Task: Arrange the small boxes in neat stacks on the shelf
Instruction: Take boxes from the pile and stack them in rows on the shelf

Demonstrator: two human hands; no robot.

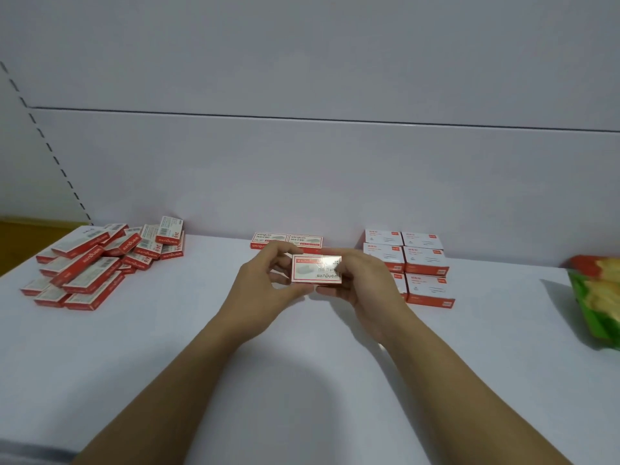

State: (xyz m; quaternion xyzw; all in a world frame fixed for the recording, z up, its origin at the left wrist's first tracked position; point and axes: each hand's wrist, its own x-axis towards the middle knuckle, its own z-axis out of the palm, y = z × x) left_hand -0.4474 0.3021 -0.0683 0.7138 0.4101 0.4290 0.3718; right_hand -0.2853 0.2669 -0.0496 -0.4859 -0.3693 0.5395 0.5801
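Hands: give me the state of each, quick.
Left hand: grips the left end of the small box, lifted off the shelf.
Right hand: grips the right end of the same box.

Both arms were stretched forward; the left hand (pixel 265 275) and right hand (pixel 364 280) were close together, fingers curled, pinching one small box (pixel 315 270)

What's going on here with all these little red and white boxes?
A person holds a small box between the left grip and right grip, above the white shelf. A jumbled pile of boxes lies at the left, a short row sits at the back wall, and neat stacks stand to the right.
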